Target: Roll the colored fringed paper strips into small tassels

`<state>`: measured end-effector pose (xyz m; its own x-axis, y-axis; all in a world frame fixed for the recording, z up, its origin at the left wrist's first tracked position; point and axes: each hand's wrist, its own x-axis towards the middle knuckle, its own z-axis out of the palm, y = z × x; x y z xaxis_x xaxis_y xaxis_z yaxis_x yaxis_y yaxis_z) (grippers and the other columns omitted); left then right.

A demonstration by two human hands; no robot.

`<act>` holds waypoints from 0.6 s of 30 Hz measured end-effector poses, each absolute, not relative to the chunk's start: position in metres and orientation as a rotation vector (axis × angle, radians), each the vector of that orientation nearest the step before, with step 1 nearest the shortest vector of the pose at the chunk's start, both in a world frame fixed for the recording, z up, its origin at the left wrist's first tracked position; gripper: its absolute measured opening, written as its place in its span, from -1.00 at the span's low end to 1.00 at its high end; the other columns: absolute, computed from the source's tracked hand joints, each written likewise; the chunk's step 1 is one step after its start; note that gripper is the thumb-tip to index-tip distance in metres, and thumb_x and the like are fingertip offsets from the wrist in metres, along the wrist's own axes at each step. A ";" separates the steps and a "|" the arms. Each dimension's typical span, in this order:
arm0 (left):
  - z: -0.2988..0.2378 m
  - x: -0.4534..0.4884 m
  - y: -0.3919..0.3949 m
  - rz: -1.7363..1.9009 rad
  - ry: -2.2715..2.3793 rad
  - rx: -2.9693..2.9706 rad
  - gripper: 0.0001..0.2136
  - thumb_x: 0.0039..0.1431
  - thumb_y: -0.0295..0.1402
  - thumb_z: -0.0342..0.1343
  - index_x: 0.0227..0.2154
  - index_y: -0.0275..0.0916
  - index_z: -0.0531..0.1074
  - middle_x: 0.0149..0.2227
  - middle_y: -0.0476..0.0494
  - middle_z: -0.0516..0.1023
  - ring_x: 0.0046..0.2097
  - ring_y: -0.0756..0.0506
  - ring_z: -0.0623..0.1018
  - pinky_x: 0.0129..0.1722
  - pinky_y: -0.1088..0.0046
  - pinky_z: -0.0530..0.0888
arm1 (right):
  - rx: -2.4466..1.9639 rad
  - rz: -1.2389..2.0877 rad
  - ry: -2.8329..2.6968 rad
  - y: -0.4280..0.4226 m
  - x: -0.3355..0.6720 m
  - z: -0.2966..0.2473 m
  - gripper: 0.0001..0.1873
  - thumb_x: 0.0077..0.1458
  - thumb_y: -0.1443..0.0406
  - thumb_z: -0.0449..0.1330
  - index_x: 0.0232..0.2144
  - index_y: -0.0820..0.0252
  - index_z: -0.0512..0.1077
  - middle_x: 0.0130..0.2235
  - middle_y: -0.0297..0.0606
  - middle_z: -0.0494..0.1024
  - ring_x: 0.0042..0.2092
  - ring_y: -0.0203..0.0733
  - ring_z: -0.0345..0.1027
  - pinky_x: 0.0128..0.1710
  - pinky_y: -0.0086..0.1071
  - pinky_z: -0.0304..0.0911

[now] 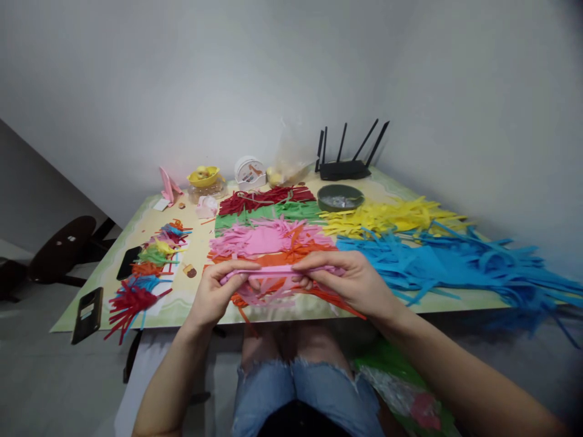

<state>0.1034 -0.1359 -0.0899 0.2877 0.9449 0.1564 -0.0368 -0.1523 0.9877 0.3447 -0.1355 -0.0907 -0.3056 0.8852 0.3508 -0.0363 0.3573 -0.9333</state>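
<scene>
A pink fringed strip (277,271), rolled or folded into a narrow band, stretches level between my hands above the table's front edge. My left hand (219,290) pinches its left end between thumb and fingers. At the other end my right hand (348,278) grips it the same way, fingertips curled underneath. Pink fringes hang below the band. Behind it lie orange fringed pieces (268,262), a flat pink fringed piece (264,240), a green one (268,212) and dark red ones (268,197).
Yellow fringe (396,217) and blue fringe (437,264) cover the right side. At the back stand a black router (345,170), a dark bowl (340,198) and a yellow basket (203,176). Multicoloured tassels (150,267) and two phones (87,315), (129,263) lie left.
</scene>
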 end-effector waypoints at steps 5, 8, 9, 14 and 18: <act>-0.100 0.105 -0.133 1.191 0.797 1.335 -0.88 0.06 -0.35 0.19 -0.48 -0.30 0.53 -0.52 -0.09 0.54 -0.43 -0.04 0.54 -0.34 0.45 0.50 | -0.761 1.141 -1.580 -0.132 0.341 -0.096 -0.86 0.04 0.34 0.19 -0.43 0.22 0.57 -0.41 -0.23 0.63 -0.42 -0.29 0.50 -0.40 -0.49 0.40; -0.101 0.104 -0.133 1.189 0.821 1.352 -0.84 0.06 -0.29 0.19 -0.48 -0.31 0.49 -0.52 -0.10 0.52 -0.46 -0.04 0.51 -0.33 0.40 0.49 | -0.799 1.073 -1.642 -0.133 0.341 -0.094 -0.84 0.05 0.31 0.17 -0.41 0.24 0.56 -0.39 -0.20 0.62 -0.41 -0.27 0.49 -0.40 -0.46 0.39; -0.100 0.104 -0.133 1.182 0.828 1.397 -0.81 0.06 -0.26 0.18 -0.48 -0.31 0.47 -0.51 -0.10 0.52 -0.45 -0.04 0.51 -0.33 0.40 0.48 | -0.811 1.032 -1.680 -0.133 0.341 -0.092 -0.83 0.06 0.30 0.17 -0.41 0.24 0.55 -0.38 -0.19 0.62 -0.41 -0.27 0.48 -0.40 -0.46 0.38; -0.095 0.108 -0.138 1.181 1.031 1.818 -0.76 0.15 -0.29 0.13 -0.57 -0.27 0.32 -0.54 -0.04 0.43 -0.48 0.03 0.41 -0.46 0.54 0.33 | -0.917 0.741 -1.864 -0.137 0.342 -0.089 -0.83 0.12 0.26 0.16 -0.44 0.20 0.49 -0.41 -0.25 0.59 -0.37 -0.26 0.46 -0.34 -0.46 0.33; -0.097 0.112 -0.142 1.260 1.149 2.110 -0.76 0.16 -0.37 0.11 -0.58 -0.24 0.25 -0.58 0.04 0.32 -0.53 0.07 0.31 -0.51 0.56 0.26 | -1.012 0.601 -1.895 -0.140 0.340 -0.090 -0.80 0.16 0.28 0.15 -0.16 0.15 0.47 -0.18 -0.21 0.61 -0.18 -0.18 0.50 -0.17 -0.40 0.36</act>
<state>0.1120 -0.1421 -0.0968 0.2454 0.8221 0.5137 0.4361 -0.5669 0.6989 0.3401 -0.1402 -0.0896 -0.2810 0.8344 0.4741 0.4091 0.5510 -0.7274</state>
